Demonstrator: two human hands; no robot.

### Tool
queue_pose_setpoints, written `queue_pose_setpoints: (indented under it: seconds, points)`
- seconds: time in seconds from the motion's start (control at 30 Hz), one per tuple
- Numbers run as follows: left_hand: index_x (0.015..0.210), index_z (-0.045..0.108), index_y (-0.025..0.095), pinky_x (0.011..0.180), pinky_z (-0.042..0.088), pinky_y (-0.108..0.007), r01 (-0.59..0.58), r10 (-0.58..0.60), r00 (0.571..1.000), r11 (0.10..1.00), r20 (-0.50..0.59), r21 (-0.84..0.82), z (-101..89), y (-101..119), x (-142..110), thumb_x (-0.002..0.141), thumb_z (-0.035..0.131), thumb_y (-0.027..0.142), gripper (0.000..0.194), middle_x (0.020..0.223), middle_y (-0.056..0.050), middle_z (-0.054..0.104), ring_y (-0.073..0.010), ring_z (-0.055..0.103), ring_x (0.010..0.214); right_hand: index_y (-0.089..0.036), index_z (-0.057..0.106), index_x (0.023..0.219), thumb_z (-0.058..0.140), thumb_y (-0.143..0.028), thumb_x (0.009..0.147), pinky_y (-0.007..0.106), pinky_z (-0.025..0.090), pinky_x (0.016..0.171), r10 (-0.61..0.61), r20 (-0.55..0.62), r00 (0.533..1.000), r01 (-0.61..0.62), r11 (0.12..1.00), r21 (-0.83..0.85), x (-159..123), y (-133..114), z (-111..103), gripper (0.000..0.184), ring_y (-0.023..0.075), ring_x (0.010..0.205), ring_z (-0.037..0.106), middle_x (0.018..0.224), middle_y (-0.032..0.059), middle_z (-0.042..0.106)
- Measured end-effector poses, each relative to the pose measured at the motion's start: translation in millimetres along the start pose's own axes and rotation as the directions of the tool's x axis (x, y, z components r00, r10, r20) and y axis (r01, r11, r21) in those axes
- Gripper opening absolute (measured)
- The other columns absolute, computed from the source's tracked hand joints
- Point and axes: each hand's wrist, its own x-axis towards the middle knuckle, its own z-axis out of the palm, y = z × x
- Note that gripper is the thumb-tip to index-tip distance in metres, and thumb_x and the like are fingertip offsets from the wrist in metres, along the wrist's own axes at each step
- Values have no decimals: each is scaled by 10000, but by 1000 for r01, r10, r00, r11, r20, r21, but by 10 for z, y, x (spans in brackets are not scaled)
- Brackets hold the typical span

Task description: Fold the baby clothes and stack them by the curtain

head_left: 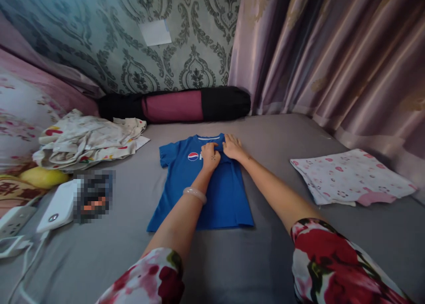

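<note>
A blue T-shirt (179, 193) lies front up on the grey sheet, its neckline at the far end and a round red, white and blue logo on the chest. Its left sleeve spreads outward; the right sleeve does not show, and a fold runs down the right side. My left hand (210, 157) is on the upper chest with fingers bent and closed on the cloth, covering part of the white print. Beside it, my right hand (234, 148) lies flat at the right shoulder, fingers stretched out and touching the shirt's edge.
Folded white cloth with pink prints (352, 175) lies at the right. Crumpled patterned fabric (86, 140) sits at the left, near a white power bank (61, 204), cables and a power strip (15, 220). Along the wall rests a black and maroon roll (172, 105); curtains (299, 51) hang right.
</note>
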Motion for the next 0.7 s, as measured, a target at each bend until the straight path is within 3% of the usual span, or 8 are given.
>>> queue_pose_setpoints:
  seconds: [0.2, 0.53, 0.7]
  points:
    - [1019, 587, 196, 968, 393, -415, 90, -92, 995, 993, -27, -71, -11, -33, 38, 745, 404, 31, 369, 1102, -81, 628, -253, 502, 1103, -8, 272, 1478, 208, -406, 985, 444, 140, 1156, 107, 45, 993, -106, 994, -25, -112, -225, 164, 637, 292, 1450, 154, 1566, 190, 209]
    - [968, 604, 182, 973, 417, -413, 71, -72, 997, 991, -9, -112, 15, -119, 80, 722, 406, 18, 357, 1027, -81, 648, -225, 568, 1046, -4, 317, 1467, 225, -438, 968, 416, 151, 1157, 127, -3, 992, -127, 988, -84, -138, -248, 193, 667, 282, 1440, 193, 1554, 171, 256]
    - [976, 610, 172, 962, 436, -401, 125, -124, 992, 992, 26, -37, -135, -209, -7, 748, 466, 54, 294, 1005, -97, 644, -243, 581, 1040, -12, 328, 1463, 223, -443, 969, 435, 172, 1144, 118, -15, 993, -119, 990, -80, -130, -241, 205, 664, 289, 1433, 208, 1550, 180, 261]
